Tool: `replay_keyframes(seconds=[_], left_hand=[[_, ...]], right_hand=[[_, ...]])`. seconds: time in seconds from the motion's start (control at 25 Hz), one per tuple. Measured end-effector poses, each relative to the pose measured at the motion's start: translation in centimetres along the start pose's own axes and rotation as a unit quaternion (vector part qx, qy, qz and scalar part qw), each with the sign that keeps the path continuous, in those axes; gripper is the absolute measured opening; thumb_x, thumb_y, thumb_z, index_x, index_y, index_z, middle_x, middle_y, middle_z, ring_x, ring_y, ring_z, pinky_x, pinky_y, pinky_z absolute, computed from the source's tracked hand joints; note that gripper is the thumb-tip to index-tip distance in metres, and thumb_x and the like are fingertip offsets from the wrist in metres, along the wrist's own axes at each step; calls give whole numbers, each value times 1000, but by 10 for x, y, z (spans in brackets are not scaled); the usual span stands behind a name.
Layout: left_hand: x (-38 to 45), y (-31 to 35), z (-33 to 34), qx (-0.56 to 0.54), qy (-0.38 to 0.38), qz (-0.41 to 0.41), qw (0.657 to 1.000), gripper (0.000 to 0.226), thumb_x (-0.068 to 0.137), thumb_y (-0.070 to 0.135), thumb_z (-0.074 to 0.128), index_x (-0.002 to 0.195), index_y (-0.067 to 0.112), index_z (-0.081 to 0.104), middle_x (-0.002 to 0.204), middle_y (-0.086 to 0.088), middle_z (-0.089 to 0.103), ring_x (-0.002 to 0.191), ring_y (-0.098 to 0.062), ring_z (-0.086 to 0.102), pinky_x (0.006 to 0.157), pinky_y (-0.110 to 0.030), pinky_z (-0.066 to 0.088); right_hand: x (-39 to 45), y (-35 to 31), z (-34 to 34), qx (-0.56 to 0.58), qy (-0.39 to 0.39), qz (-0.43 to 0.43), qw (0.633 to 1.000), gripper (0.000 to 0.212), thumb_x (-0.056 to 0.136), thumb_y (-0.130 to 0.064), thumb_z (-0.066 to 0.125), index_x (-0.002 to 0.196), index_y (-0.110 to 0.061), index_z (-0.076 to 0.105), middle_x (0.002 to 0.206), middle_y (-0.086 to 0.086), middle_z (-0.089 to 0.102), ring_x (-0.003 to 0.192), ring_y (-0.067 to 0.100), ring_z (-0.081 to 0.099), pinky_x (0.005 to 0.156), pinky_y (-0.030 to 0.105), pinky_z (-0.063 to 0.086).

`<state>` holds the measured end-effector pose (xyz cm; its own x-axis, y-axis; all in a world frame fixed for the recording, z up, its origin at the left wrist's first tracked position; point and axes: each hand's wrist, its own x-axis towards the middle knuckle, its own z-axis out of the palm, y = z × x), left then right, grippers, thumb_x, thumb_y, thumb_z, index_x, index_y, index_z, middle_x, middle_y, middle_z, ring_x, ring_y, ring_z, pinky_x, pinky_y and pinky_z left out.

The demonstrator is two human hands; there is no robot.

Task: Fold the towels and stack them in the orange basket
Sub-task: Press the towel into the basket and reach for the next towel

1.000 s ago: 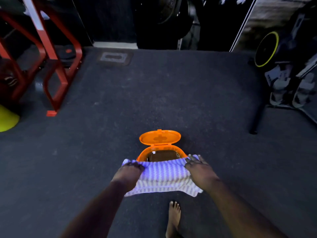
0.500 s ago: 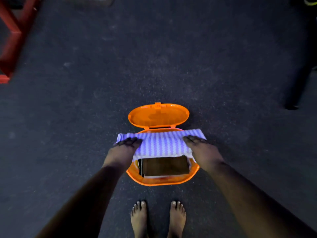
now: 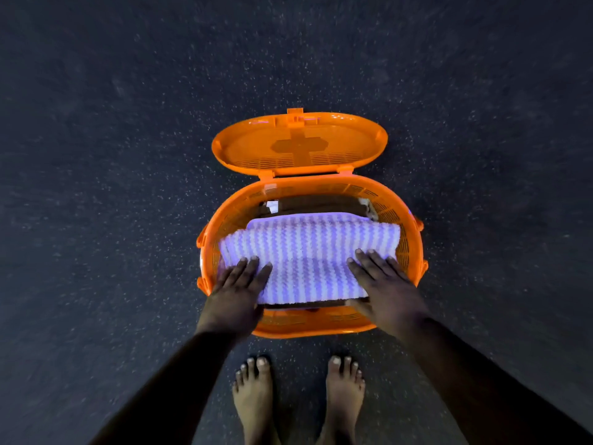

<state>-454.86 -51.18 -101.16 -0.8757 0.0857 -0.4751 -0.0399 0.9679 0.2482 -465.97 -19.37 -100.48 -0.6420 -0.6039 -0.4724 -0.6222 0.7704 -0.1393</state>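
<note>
Change: half a second ago the striped towel (image 3: 309, 252) was held stretched over the far half of the orange basket (image 3: 414, 252) with the brown towel showing below it; it now lies down inside, and the view has closed in on the basket.
Striped towel: folded, white and lilac stripes, lying across the middle of the basket on top of the stack, its near edge close to the near rim.
Brown towel (image 3: 316, 205): under the striped one, showing as a band at the far side and a thin strip at the near side.
Left hand (image 3: 237, 293): fingers straight, laid flat on the towel's near left corner, holding nothing.
Right hand (image 3: 382, 284): fingers spread and straight, flat on the near right corner, well apart from the left.
Basket: oval, slotted walls, standing on the floor (image 3: 112, 187).
Lid (image 3: 300, 144): hinged open at the far rim.
Feet (image 3: 256, 399): bare, just short of the basket on dark speckled floor.
</note>
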Motion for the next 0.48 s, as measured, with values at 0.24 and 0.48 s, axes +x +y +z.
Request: replay_keyframes(seconds=[0.24,0.48], left_hand=[[31,45,-27,-64,108,-9,992,81,99,67,29,160,13,29,167,-16,20,156,-33,15,123,-56,15],[72,33,41,-7,66,-34,997,99,89,84,27,163,19,14,169,-12,11,157,-35,8,122,-63,12]], right_hand=[[40,-44,-41,82,57,107,989,87,91,-83,18,159,-29,26,168,13,15,155,38,9,119,67,11],[67,-35,32,54,16,144,988,100,80,-94,18,160,-38,-3,170,8,-9,154,41,-10,108,81,10]])
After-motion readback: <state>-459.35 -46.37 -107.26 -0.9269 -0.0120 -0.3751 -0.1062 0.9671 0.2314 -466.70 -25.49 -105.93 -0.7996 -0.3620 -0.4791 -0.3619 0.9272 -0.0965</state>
